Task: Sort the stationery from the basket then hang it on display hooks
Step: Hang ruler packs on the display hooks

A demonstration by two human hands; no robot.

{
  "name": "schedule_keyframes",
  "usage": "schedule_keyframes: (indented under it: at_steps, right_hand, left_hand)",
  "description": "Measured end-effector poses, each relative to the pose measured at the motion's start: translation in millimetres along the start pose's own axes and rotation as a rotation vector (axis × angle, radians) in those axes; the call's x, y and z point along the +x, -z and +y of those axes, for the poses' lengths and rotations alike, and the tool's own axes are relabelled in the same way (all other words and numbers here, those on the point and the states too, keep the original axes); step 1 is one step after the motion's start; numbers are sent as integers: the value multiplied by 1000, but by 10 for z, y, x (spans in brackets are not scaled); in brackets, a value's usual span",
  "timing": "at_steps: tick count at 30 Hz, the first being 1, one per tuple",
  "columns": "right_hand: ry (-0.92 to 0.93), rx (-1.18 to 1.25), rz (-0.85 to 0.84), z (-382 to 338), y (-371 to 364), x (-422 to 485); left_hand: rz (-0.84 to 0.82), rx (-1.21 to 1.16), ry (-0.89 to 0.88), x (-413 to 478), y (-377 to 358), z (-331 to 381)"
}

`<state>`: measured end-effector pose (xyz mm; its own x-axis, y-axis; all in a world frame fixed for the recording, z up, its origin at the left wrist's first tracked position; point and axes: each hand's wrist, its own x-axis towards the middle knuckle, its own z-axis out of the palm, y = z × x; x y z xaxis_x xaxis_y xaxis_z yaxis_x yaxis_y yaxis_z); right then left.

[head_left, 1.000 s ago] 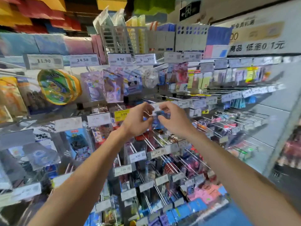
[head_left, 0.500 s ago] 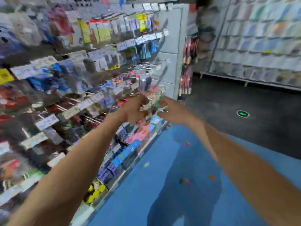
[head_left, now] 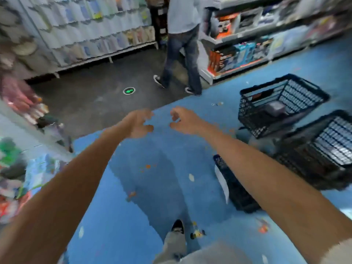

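reaching forward over blue floor (head_left: pixel 152 187), left hand (head_left: pixel 137 124), right hand (head_left: pixel 183 121) loosely curled, empty.

The person is wearing a pale grey sleeve (head_left: pixel 338 253) on the right arm; the left hand (head_left: pixel 139 123) and right hand (head_left: pixel 183 121) are going bare, forearms too; light grey trousers (head_left: pixel 175 244) are meeting a dark shoe (head_left: pixel 177 225).

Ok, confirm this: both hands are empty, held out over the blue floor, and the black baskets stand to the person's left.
Wrong side: the head view shows the black baskets to the person's right. The left hand and right hand are indeed empty, held out over the blue floor.
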<state>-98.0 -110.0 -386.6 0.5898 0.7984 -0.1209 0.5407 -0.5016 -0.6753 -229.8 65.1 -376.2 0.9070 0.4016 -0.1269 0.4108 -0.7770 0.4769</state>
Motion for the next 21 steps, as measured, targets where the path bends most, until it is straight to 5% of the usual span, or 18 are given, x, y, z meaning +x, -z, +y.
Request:
schedule_keyframes:
  at_steps: [12,21]
  right_hand:
    - [-657,175,455,1820,1545,-735]
    - [-927,399,778,3051,2119,-947]
  left_hand:
    - [-442,64,-601,2192,-1141,2185]
    - [-739,99,-835,3312,-1994,3684]
